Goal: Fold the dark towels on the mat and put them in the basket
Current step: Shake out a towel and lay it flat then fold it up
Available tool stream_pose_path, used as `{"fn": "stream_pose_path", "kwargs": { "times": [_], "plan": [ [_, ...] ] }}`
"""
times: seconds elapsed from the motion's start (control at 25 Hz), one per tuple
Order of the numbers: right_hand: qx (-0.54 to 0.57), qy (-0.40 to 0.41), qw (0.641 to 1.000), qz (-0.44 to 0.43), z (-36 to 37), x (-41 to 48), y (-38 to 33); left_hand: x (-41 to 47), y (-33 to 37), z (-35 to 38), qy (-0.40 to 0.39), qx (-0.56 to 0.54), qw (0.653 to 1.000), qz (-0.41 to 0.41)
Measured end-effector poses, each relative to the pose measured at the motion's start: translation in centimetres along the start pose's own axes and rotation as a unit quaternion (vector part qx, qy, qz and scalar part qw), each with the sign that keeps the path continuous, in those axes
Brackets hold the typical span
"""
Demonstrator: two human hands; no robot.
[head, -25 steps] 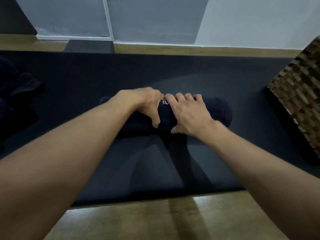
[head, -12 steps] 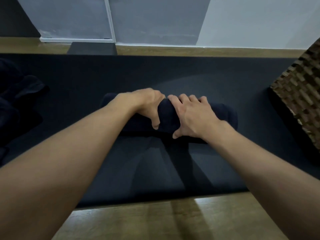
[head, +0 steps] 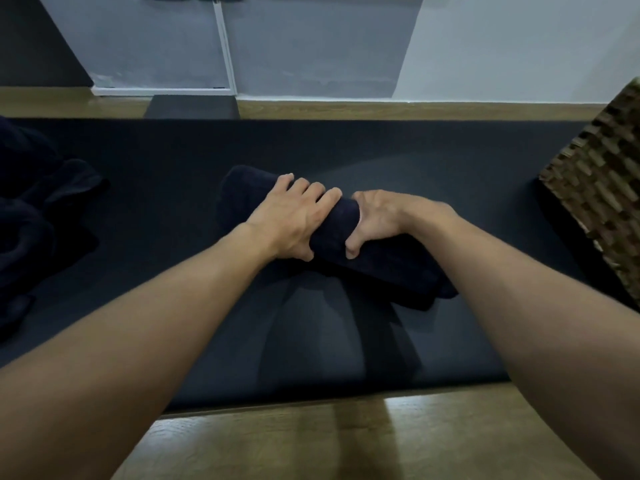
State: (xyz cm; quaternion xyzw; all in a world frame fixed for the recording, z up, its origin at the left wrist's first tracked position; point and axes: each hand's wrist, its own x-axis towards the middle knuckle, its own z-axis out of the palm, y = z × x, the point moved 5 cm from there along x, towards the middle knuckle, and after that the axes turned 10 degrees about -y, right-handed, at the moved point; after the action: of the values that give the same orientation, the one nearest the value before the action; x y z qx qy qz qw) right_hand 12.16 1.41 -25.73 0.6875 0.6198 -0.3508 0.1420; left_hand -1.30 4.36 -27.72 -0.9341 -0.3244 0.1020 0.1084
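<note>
1. Floor [head: 311, 441] nearest the camera: bare wood strip in front of the mat [head: 311, 348]. Nothing on it.
2. Forearms come in from both lower corners and meet at mid-mat. A second ago both hands pressed down on a roll lying square across the mat; now the roll is skewed, near end swung toward the right and the far end pointing up-left.
3. Rolled towel [head: 381, 268]: dark, tight cylinder, on or just off the mat. Dark on dark, so I can't tell if the near end has lifted.
4. Left hand [head: 294, 220]: was curled over the roll's top, now laid across its far half, fingers spread over the cloth, thumb hooked on the near side. Grip closed on the towel.
5. Right hand [head: 374, 220]: was flat on top, now wrapped around the middle, fingers tucked under, thumb at the front. Grip closed on the towel too.
6. Read: rolling looks finished; the swing toward the right suggests a pick-up for transfer, not more shaping.
7. Basket [head: 602, 188]: woven, at the right edge of the mat, well apart from the roll. Inside not visible.
8. Unfolded towels [head: 31, 216]: dark heap at far left on the mat, untouched. More work left after this one.
9. Wall [head: 311, 46] and skirting beyond the mat, nothing relevant.
</note>
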Motion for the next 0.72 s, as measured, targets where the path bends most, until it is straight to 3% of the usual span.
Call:
{"fn": "stream_pose_path", "kwargs": {
  "times": [0.08, 0.16, 0.24, 0.36, 0.44, 0.56, 0.64, 0.72],
  "plan": [
    [-0.1, 0.15, 0.984, 0.002, 1.9, -1.0, -0.1, -0.1, -0.3, -0.2, 0.023, -0.024, 0.999, 0.009],
    [-0.251, 0.286, 0.925, 0.013, 5.1, -2.7, -0.6, -0.1, -0.2, -0.1, 0.041, -0.064, 0.997, 0.021],
    [-0.284, 0.312, 0.906, 0.03, 5.7, -2.9, -0.6, -0.7, -0.4, -0.1, 0.06, -0.09, 0.994, 0.0],
    [-0.167, 0.26, 0.95, 0.04, 2.7, -1.4, 0.2, -2.4, -1.1, 0.6, 0.117, -0.186, 0.967, -0.131],
    [-0.071, 0.222, 0.972, 0.026, 1.4, -1.0, 0.6, -3.1, -0.9, 1.4, 0.143, -0.323, 0.912, -0.209],
    [0.065, 0.157, 0.985, 0.027, 1.6, -1.4, 2.5, -2.6, 0.1, 1.3, 0.181, -0.517, 0.794, -0.265],
    [0.211, 0.12, 0.97, 0.017, 1.9, -2.1, 4.6, -1.6, 1.4, 2.3, 0.171, -0.637, 0.686, -0.307],
    [0.361, 0.082, 0.929, -0.001, 2.8, -2.9, 6.7, -0.3, 3.8, 3.7, 0.119, -0.733, 0.584, -0.327]
  ]
}}
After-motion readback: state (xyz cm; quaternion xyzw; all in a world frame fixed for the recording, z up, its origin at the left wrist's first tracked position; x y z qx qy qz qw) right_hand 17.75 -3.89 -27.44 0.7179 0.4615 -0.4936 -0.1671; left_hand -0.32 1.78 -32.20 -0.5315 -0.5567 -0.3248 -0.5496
